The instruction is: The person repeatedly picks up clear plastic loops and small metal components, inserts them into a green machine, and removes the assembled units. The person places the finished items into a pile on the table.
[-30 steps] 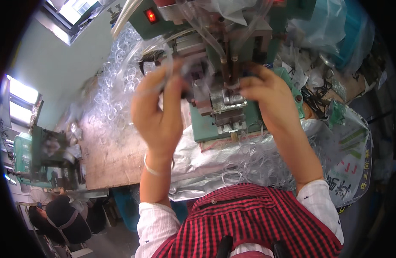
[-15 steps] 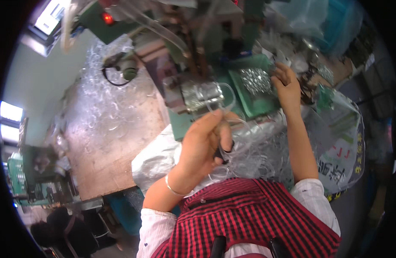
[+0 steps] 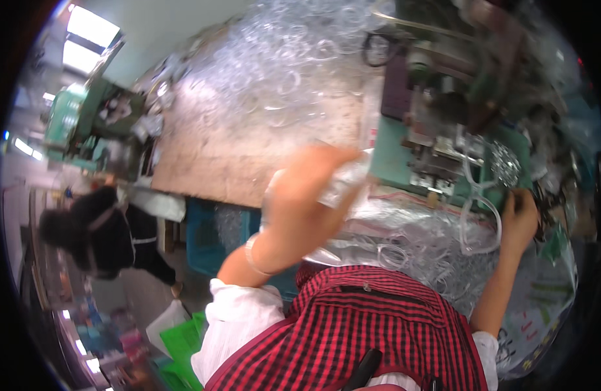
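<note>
My left hand (image 3: 307,195) is over the front edge of the wooden table, smeared by motion, so whether it holds anything cannot be made out. My right hand (image 3: 522,218) is at the near right corner of a green tray (image 3: 519,146). Its thumb and fingers are loosely curled and apart, with nothing visible between them. Small shiny metal pieces (image 3: 506,163) lie heaped in that tray. Beside the right hand, a clear plastic piece with rounded loops (image 3: 480,225) hangs in front of a green bench machine (image 3: 437,156).
Many clear plastic rings (image 3: 291,75) spread over the back of the wooden table (image 3: 216,166). Clear plastic sheeting and loops (image 3: 418,241) lie between the machine and my checked apron. A blue crate (image 3: 206,238) stands below the table. Another person (image 3: 98,228) is at the left.
The view has swung left, so the machine and tray appear farther right. My left hand has left the machine's front and moved left over the table edge. My right hand stays by the tray.
</note>
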{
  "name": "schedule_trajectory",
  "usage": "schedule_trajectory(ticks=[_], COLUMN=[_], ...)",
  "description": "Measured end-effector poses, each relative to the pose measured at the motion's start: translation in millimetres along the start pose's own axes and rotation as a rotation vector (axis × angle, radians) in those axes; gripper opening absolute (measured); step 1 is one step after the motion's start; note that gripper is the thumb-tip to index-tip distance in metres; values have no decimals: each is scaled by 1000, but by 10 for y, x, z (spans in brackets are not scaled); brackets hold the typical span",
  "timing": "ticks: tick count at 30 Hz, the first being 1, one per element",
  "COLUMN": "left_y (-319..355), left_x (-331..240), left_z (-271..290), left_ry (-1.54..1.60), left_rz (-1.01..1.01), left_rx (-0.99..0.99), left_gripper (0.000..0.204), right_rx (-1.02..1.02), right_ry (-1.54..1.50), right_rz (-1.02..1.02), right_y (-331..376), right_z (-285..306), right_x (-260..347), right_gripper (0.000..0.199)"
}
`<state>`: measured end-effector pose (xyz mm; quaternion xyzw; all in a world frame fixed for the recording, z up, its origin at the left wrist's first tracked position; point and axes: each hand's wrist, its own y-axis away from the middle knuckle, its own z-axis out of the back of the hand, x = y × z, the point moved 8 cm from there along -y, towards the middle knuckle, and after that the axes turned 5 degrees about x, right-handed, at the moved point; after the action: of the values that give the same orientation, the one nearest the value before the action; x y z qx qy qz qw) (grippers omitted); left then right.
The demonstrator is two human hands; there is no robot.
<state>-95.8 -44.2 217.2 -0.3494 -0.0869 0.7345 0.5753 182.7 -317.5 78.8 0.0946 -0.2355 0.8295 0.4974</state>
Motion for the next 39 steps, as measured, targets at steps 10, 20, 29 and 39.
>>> schedule_trajectory(ticks=[10,20,29,39], left_y=[291,166,74,84], left_x=[2352,2534,2184,1554], left_z=[-979,-945,-1122,-1068], left_ry=[-401,-323,-176,888], left_rz=[-31,793,444,422], left_rx=[229,133,-134,-369], left_gripper=[24,12,24,8], right_rx=[-90,-137,140,245], right_ry=[-285,-318,-783,-1245], right_rz=[262,169,-89,20], right_y=[-466,-336,-8,-564], right_z=[-589,-305,112,31], right_x=[-110,-191,290,1316], right_gripper=[26,30,20,50])
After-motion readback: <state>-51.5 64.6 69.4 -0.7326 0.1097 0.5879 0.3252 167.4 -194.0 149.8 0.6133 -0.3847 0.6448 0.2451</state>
